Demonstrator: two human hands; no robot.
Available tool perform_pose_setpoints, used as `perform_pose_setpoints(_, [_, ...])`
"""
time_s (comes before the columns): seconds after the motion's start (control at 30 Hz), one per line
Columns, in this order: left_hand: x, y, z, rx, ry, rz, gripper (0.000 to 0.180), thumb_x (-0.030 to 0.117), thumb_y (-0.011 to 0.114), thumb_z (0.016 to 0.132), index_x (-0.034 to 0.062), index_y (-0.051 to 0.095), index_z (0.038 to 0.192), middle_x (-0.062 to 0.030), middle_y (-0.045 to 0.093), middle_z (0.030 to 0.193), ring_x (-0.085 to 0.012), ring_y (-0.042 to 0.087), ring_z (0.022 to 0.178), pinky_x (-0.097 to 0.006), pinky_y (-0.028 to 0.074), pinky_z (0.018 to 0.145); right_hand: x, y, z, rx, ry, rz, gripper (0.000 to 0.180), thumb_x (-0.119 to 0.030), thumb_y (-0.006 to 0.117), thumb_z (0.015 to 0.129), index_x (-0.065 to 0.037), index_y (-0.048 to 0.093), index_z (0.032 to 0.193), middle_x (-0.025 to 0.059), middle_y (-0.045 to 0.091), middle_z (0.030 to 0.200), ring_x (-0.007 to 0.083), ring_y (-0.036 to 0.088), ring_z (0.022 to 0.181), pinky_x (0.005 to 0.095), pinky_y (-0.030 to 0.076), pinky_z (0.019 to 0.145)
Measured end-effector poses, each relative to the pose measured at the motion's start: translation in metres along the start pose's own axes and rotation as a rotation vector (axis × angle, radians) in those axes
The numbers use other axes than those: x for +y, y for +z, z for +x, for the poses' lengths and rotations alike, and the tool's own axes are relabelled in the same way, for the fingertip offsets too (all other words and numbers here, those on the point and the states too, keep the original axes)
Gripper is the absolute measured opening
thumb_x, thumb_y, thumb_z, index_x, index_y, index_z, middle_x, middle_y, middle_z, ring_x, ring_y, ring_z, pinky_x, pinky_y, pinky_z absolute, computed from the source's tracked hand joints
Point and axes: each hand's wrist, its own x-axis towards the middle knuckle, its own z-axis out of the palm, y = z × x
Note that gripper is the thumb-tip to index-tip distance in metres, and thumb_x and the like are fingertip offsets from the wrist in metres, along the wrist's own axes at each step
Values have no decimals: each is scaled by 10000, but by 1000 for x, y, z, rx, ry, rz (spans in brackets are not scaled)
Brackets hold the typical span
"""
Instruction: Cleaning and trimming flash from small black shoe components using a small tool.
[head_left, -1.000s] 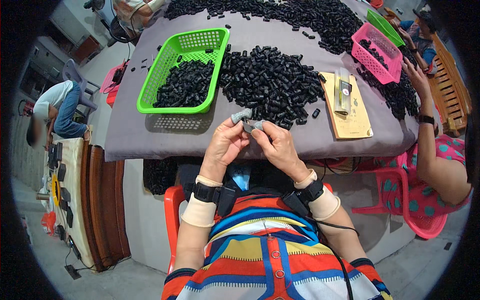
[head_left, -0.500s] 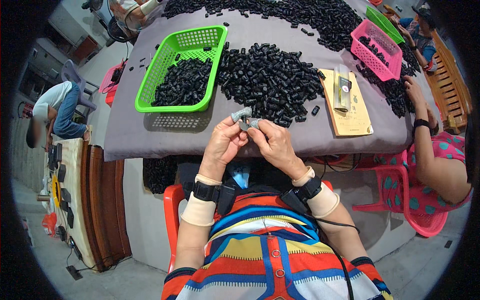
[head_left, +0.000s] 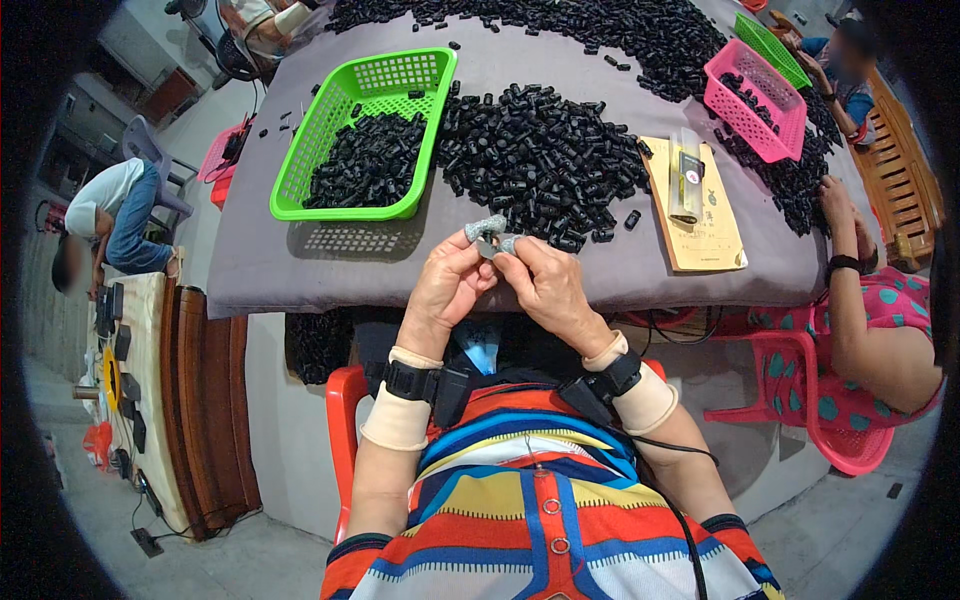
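Note:
My left hand (head_left: 450, 280) and my right hand (head_left: 545, 290) meet over the table's near edge, fingertips almost touching. Both are closed in a pinch, with grey coverings on some fingertips. Whatever small thing lies between them is mostly hidden; only a dark and greyish bit shows. Just beyond the fingers spreads a heap of small black cylindrical parts (head_left: 540, 160). To its left a green plastic basket (head_left: 290, 205) holds more of these parts. On the heap's right lies a tan booklet (head_left: 705, 250) with a clear-and-yellow plastic case (head_left: 687, 180) on it.
A grey cloth (head_left: 340, 270) covers the table. Along the far side runs another black heap (head_left: 640, 40). A pink basket (head_left: 780, 140) and a second green basket (head_left: 770, 48) stand at the far right. A co-worker's arm (head_left: 850, 270) reaches in from the right.
My fingers have shifted slightly around the small thing, still pinched at the same spot. At right, the co-worker's hand has moved a little nearer to the table edge.

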Motion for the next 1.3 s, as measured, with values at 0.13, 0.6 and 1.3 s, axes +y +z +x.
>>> perform_pose_setpoints(0.13, [-1,0,0,18,-1,2,217,37,541,870,14,578,1082,-46,624,884,-73,528,654,-202,427,556,1,1,0,2,-14,-11,201,-196,591,843,-40,537,729,118,551,680,321,566,602,400,425,493])
perform_pose_setpoints(0.6, [1,2,-2,-44,-2,16,161,63,498,907,-1,579,1031,-57,616,883,-89,531,658,-215,435,572,4,5,1,7,-65,-71,203,-211,598,839,-54,532,729,107,563,675,305,576,582,384,432,469])
perform_pose_setpoints(1.3, [1,5,0,18,-3,101,157,52,492,902,1,585,1018,-43,600,823,-80,510,614,-198,425,538,3,9,0,27,-73,-140,224,-238,599,842,-69,521,718,92,555,663,293,575,570,386,427,454])
